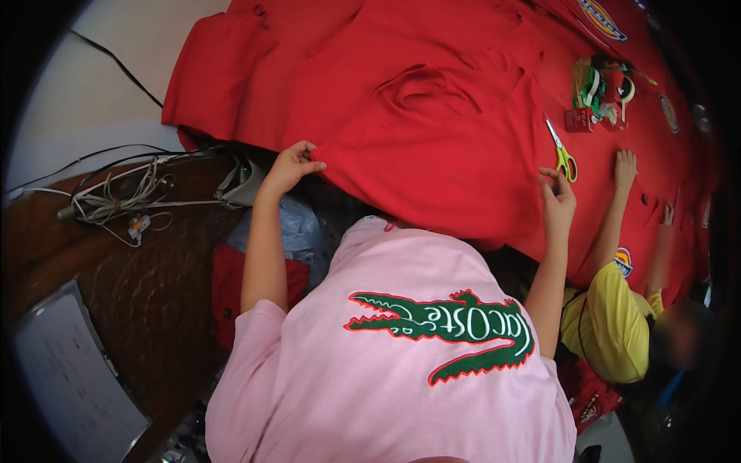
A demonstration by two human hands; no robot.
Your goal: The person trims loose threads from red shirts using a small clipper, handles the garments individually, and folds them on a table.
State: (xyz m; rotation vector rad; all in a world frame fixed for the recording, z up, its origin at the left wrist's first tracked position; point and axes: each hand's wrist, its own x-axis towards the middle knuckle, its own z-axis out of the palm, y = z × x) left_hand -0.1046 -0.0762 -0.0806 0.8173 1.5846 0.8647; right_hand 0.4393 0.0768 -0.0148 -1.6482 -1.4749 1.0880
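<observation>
A red shirt [440, 158] lies spread in front of me, its rumpled neck opening toward the far side and its near edge hanging over the table's edge. My left hand [293, 167] pinches the left corner of that edge between thumb and fingers. At the opposite corner, my right hand [559, 199] has its fingers closed on the cloth's edge. The fabric stretches fairly taut between both hands. Just beyond my right hand rests a pair of scissors [567, 163] with yellow-green handles, blades pointing away.
More red garments [309, 46] cover the table. A small box of tapes and tools [598, 96] stands at the far right. Beside me on the right, a person in yellow [614, 324] has a hand on the red cloth. Bundled cables [127, 197] lie at left, near a blue plastic bag [289, 228].
</observation>
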